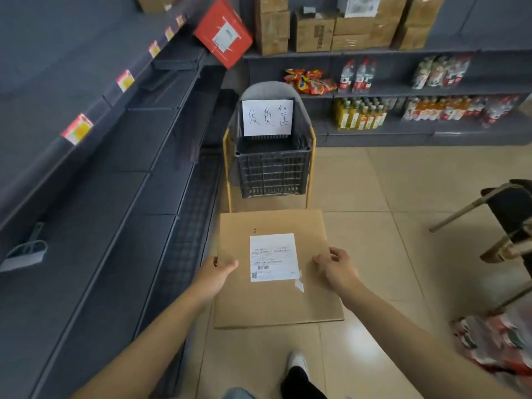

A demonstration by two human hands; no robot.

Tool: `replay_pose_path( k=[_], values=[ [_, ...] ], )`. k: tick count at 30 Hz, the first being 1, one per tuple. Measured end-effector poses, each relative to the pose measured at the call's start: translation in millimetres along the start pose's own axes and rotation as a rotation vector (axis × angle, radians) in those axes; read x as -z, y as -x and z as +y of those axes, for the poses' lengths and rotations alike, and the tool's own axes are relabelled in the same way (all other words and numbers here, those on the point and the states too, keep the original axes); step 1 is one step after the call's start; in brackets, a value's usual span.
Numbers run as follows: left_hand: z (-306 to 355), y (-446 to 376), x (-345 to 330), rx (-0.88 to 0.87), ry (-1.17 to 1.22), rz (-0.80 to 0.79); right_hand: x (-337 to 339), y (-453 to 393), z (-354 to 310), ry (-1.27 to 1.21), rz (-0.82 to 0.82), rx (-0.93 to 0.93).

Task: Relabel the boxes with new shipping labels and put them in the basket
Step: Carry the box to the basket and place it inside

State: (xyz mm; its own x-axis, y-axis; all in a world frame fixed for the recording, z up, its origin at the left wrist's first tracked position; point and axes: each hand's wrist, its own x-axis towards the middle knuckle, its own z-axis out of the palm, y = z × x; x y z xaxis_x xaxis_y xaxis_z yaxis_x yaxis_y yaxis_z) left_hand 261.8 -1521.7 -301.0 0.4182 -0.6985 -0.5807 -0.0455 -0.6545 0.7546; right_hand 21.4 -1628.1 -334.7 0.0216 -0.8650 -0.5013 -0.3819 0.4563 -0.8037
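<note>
Head view: you carry a flat brown cardboard box (276,269), white shipping label (273,257) facing up, above the tiled floor. Your left hand (214,273) grips its left edge, your right hand (335,267) the right edge. The dark slatted plastic basket (272,171) sits just ahead. Labelling looks done; next, lower the box in.

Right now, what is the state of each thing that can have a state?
Cardboard box: closed, held flat in the air by both hands.
Shipping label: stuck on the top of the box, one tape scrap beside it.
Left hand: grips the left edge.
Right hand: grips the right edge.
Black basket: stands on the chair, looks empty.
Red box: tilted on the shelf.
</note>
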Motion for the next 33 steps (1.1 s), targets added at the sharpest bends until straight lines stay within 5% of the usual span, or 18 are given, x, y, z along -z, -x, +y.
replay_pose_path(
  k=[33],
  values=[
    [317, -454, 24, -0.002, -0.005, 0.036, -74, -459, -305, 0.044, 0.027, -0.046]
  ],
)
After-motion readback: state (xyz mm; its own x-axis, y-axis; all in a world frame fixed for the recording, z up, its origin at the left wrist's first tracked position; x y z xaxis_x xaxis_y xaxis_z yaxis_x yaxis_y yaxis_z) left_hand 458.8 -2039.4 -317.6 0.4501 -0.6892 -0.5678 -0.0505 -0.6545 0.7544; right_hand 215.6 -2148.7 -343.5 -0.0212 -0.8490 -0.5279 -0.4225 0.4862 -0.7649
